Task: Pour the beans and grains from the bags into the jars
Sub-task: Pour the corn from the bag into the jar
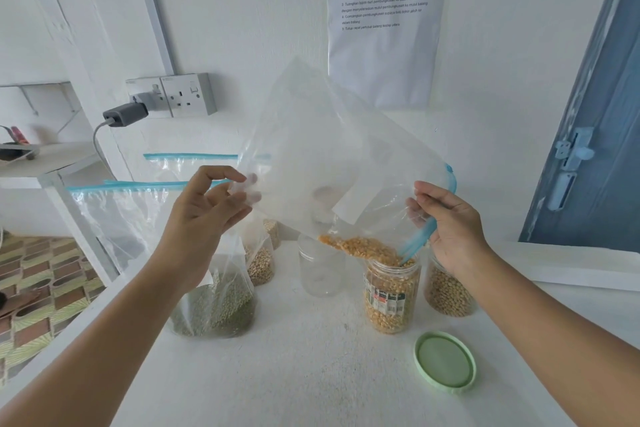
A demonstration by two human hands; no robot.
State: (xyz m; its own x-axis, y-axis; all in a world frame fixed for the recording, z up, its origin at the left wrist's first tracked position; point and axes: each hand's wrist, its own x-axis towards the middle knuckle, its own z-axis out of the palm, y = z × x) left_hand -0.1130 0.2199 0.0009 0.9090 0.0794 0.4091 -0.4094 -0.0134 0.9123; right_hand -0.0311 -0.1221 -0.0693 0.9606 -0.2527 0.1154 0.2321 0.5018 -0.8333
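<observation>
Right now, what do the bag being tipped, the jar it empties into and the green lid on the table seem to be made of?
The tilted clear zip bag looks like thin, soft plastic film: it creases, shows the wall through it, and has a blue zip strip. The labelled jar of yellow grains is clear and glossy, probably rigid plastic, though glass is possible. The round pale green lid appears to be matte moulded plastic.

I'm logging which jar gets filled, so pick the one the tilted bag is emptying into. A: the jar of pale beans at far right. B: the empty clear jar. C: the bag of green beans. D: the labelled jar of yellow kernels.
D: the tilted zip bag, held by the left hand and right hand, has its mouth and yellow kernels over the labelled jar.
</observation>
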